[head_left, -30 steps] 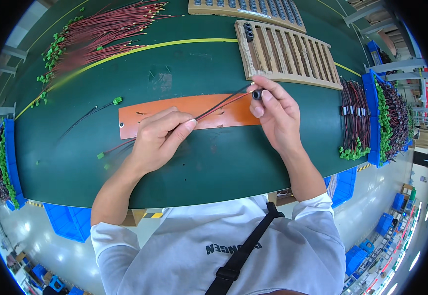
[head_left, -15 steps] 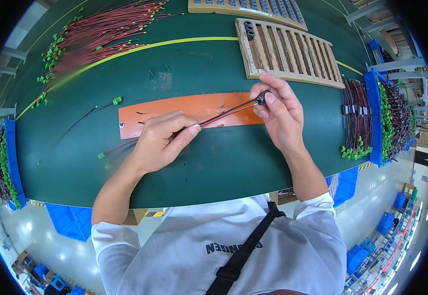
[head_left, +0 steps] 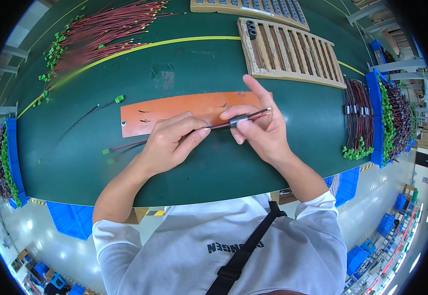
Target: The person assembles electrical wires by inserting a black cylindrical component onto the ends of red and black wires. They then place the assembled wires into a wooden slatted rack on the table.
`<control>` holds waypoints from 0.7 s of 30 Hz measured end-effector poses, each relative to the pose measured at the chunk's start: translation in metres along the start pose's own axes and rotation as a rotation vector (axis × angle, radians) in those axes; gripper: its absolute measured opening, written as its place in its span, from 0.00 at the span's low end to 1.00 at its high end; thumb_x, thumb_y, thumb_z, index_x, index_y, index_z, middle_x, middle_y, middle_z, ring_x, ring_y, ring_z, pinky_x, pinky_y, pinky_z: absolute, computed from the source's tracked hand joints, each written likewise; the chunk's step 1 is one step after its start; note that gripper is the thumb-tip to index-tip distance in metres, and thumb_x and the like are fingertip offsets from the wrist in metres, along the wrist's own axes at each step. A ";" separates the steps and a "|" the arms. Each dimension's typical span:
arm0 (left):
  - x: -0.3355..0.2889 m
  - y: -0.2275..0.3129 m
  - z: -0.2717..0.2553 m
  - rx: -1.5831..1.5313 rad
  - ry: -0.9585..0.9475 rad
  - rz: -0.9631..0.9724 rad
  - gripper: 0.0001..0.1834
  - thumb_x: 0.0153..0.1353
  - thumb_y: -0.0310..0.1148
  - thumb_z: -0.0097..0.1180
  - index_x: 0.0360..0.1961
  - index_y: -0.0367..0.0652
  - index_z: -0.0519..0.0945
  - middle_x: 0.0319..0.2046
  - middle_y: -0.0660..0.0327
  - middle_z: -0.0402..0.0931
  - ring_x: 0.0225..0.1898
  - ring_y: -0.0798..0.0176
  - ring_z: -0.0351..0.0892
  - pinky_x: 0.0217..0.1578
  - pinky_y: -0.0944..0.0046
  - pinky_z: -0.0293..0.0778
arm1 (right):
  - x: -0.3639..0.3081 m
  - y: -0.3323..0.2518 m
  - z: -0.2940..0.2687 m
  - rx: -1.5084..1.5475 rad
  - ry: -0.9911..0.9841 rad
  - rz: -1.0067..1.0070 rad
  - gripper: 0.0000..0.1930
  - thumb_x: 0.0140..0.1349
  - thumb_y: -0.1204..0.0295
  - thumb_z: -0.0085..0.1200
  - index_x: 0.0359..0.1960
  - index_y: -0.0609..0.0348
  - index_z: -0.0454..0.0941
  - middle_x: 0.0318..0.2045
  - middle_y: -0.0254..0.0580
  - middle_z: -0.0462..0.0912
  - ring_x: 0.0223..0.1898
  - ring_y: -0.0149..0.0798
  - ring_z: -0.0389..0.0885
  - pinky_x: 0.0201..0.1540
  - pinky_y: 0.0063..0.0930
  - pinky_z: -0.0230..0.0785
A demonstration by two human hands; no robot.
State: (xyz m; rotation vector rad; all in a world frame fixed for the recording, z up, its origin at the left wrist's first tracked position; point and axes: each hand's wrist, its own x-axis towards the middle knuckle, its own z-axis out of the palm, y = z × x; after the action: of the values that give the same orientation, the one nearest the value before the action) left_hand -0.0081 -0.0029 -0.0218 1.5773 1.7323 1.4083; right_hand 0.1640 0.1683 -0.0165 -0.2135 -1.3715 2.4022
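Note:
Above the orange mat, my left hand pinches a red and black cable, whose green connector trails out to the left. A dark ring-shaped core is gripped between my right hand's thumb and fingers, its index finger raised. The wires run through the core, and their tips stick out on its right side. Farther left lies another cable with black wires and a green connector, touched by neither hand.
A slotted cardboard tray holds a few black cores at its left end; a second tray lies behind. Red cables spread at the far left. Bundled cables and a blue bin line the right edge.
My right hand has moved left and slightly down with the core, which has slid along the cable. The wire tips now stick out beyond it. My left hand shifted slightly right.

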 end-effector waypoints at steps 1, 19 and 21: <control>0.000 0.000 0.002 -0.016 0.020 0.013 0.04 0.65 0.25 0.63 0.39 0.35 0.84 0.24 0.59 0.76 0.25 0.64 0.74 0.25 0.63 0.67 | 0.000 0.002 0.001 0.162 0.026 0.026 0.37 0.72 0.74 0.57 0.77 0.56 0.50 0.50 0.53 0.85 0.35 0.32 0.79 0.39 0.24 0.73; 0.005 0.027 -0.028 0.060 -0.207 -0.155 0.08 0.66 0.28 0.63 0.42 0.35 0.86 0.33 0.57 0.85 0.31 0.62 0.83 0.35 0.63 0.78 | 0.009 0.003 0.006 -0.168 -0.085 -0.030 0.13 0.78 0.70 0.46 0.53 0.66 0.78 0.46 0.46 0.85 0.29 0.25 0.71 0.39 0.21 0.70; -0.008 0.024 -0.048 0.037 -0.170 -0.273 0.08 0.67 0.27 0.63 0.44 0.35 0.86 0.33 0.59 0.85 0.30 0.67 0.82 0.33 0.65 0.76 | 0.015 -0.014 -0.004 -0.082 -0.026 -0.148 0.14 0.79 0.69 0.45 0.55 0.67 0.78 0.46 0.44 0.84 0.30 0.25 0.71 0.39 0.21 0.70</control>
State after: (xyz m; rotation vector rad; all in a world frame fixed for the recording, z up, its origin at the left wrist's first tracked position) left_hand -0.0338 -0.0326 0.0159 1.3726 1.7986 1.0858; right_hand 0.1546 0.1842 -0.0060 -0.0980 -1.4463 2.2381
